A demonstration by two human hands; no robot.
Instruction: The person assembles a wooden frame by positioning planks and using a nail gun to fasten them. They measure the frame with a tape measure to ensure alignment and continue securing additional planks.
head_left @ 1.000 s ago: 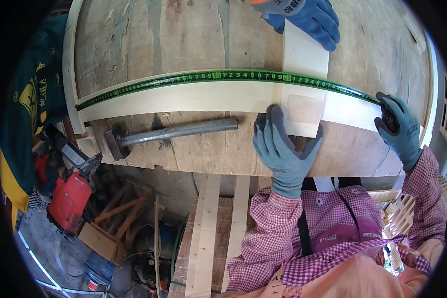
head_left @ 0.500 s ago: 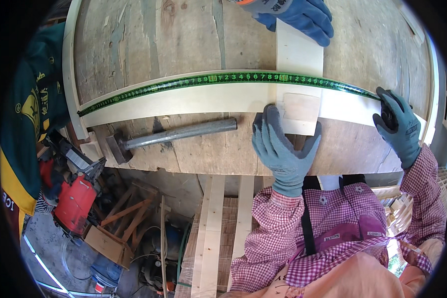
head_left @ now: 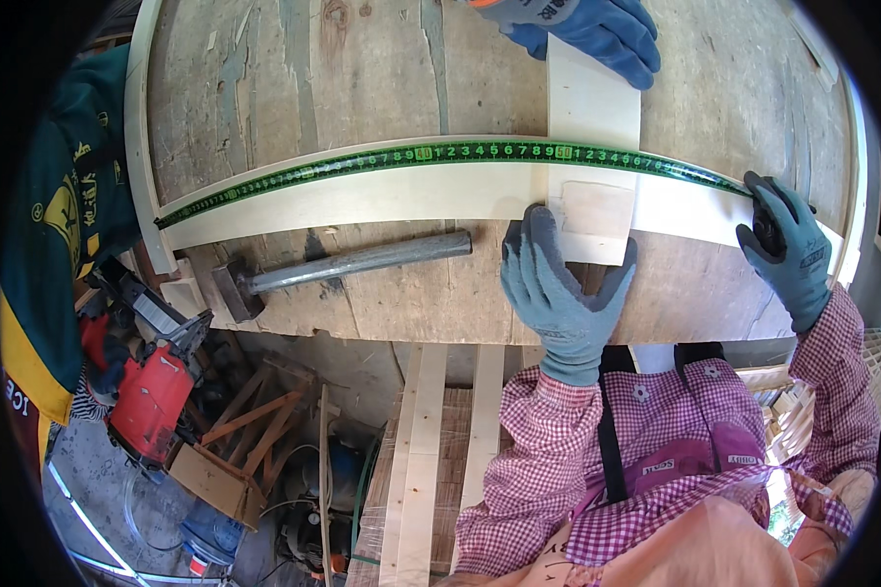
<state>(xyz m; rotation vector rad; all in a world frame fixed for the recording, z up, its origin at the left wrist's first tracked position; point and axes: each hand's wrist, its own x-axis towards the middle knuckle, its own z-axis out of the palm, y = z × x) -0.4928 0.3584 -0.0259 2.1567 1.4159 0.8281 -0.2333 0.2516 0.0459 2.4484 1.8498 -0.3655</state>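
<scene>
A long pale wooden board (head_left: pixel 392 196) lies across the workbench, with a green tape measure blade (head_left: pixel 362 158) stretched along it. A shorter board (head_left: pixel 595 117) crosses it, with a small square wood piece (head_left: pixel 597 208) on its near part. My left hand (head_left: pixel 566 298), in a grey-green glove, straddles the short board's near end, fingers at its left edge and thumb at its right. My gloved right hand (head_left: pixel 793 249) is closed around the dark tape measure case (head_left: pixel 768 232) at the right. At the far end, another person's blue-gloved hand (head_left: pixel 612 41) rests on the short board.
A hammer (head_left: pixel 352 262) lies on the worn wooden workbench (head_left: pixel 411 293), left of my left hand. Raised strips (head_left: pixel 139 147) edge the bench. Below stand a red machine (head_left: pixel 152 406), a cardboard box (head_left: pixel 215 486) and stacked planks (head_left: pixel 426 460). Dark green clothing (head_left: pixel 93 166) shows at the left.
The whole view has shifted very slightly. Both my hands, the other person's hand, the boards and the tape keep their places relative to one another.
</scene>
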